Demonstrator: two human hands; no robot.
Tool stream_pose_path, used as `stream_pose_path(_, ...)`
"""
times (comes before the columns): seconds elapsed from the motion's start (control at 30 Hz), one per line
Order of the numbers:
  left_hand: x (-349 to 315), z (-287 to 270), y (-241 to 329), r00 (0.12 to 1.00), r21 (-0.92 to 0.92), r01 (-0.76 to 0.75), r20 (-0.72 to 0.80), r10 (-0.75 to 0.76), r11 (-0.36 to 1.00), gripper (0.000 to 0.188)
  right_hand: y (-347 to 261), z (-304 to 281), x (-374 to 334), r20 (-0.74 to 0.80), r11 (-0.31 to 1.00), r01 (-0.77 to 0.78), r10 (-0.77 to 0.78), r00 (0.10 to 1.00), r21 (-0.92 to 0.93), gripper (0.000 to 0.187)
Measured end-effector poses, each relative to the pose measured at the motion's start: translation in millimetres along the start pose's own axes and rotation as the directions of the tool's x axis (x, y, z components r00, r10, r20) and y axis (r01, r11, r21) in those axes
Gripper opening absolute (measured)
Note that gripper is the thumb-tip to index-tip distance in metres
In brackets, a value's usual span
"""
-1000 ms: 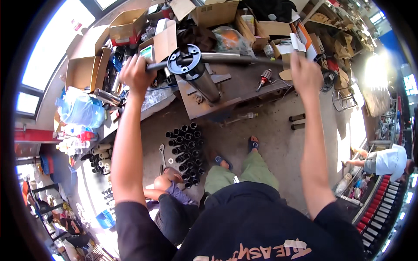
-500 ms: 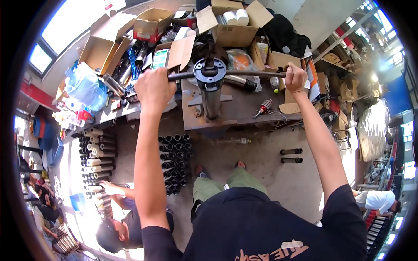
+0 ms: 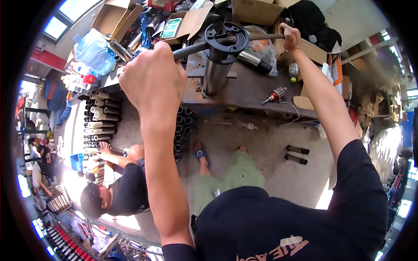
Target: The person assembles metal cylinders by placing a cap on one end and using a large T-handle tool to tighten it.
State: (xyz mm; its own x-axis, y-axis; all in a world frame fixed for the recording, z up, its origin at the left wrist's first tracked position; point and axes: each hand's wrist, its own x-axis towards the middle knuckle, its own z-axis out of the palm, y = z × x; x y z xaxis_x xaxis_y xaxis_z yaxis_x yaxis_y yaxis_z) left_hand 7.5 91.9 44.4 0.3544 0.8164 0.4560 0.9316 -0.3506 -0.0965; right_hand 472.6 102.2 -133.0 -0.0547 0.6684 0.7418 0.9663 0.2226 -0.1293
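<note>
A long dark metal bar (image 3: pixel 191 50) lies across the top of an upright steel cylinder (image 3: pixel 216 75), passing through the black flanged ring (image 3: pixel 240 45) at its head. The cylinder stands at the front part of the workbench. My left hand (image 3: pixel 152 80) is closed round the bar's left end, nearer to me. Farther away, my right hand (image 3: pixel 291 37) grips the right end, with the arm stretched out. The bar slants, its right end being the farther one. The ring's opening is partly hidden by the bar.
On the dark workbench (image 3: pixel 257 96) lie a red-and-silver motor-like part (image 3: pixel 278 93), a steel tube (image 3: pixel 257 62) and open cardboard boxes (image 3: pixel 191 24). Black tubes (image 3: pixel 183 126) stand on the floor beneath. A co-worker (image 3: pixel 126 187) crouches at left by stacked tubes (image 3: pixel 102 116). Two short black tubes (image 3: pixel 297 150) lie at right.
The bar has turned from nearly level to slanted: my left hand has come nearer, my right hand has gone farther away. Both keep their hold. The whole view has shifted too.
</note>
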Motion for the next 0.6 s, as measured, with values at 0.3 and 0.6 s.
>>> stream_pose_path(0.3, 65, 92, -90, 0.849, -0.274, -0.359, -0.492, 0.190, 0.892, 0.017, -170, -121, -48, 0.143, 0.856, -0.465, 0.502, 0.853, -0.228, 0.045)
stream_pose_path(0.6, 91, 136, -94, 0.717, -0.305, -0.525, -0.661, 0.220, 0.795, 0.029, -191, -121, -13, -0.117, 0.574, -0.633, 0.686, 0.718, -0.520, 0.053)
